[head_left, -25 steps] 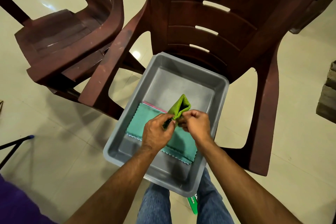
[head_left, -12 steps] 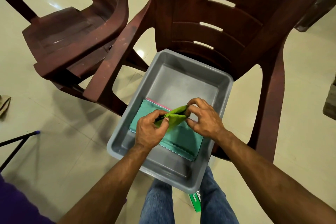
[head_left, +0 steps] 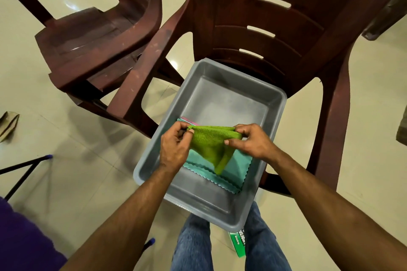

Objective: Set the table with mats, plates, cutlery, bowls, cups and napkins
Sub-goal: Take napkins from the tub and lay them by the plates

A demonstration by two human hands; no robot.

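Left hand and right hand each pinch a top corner of the green microfibre napkin, stretched above the grey plastic tub, likely for folding.

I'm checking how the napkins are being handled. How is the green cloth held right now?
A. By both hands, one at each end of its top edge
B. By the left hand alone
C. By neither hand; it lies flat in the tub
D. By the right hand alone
A: the left hand and right hand each pinch an end of the green cloth, which hangs over the teal cloths in the grey tub.
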